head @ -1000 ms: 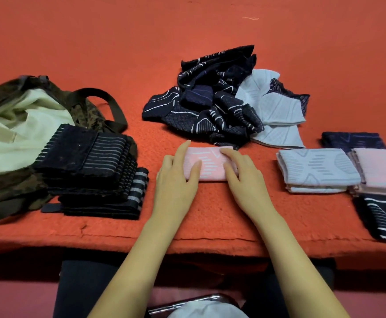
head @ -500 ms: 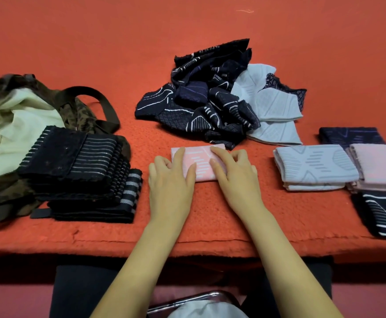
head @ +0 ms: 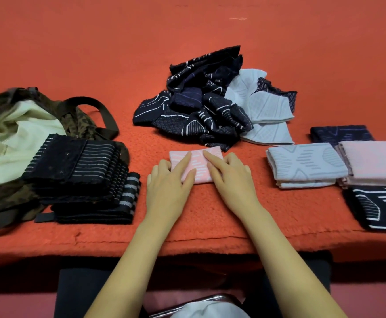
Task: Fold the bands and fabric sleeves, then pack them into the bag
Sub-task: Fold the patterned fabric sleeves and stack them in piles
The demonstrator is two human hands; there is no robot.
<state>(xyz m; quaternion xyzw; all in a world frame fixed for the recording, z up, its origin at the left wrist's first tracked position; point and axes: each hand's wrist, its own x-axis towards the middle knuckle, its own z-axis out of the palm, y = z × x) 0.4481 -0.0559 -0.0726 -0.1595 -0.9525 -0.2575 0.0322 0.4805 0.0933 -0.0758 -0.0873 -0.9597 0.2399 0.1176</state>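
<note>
Red blanket (head: 210, 42), four folded stacks (head: 307, 165); left hand (head: 169, 183), right hand (head: 232, 179): fingers (head: 185, 160) flat on sleeve (head: 199, 172).

The bench (head: 210, 42) was covered in orange-red. The folded sleeve (head: 199, 166) at its front was pale pink with white dashes. The loose pile (head: 199, 111) mixed navy-black pieces with white lines and pale grey-blue ones. To the right lay a grey-blue stack (head: 307, 166), a plain pink stack (head: 375, 161), a navy piece (head: 341, 133) with purple lines and a black piece (head: 380, 205) with white stripes. The black bands (head: 91, 171) had grey stripes. The bag (head: 81, 121) was olive-brown camouflage, lined in cream.
</note>
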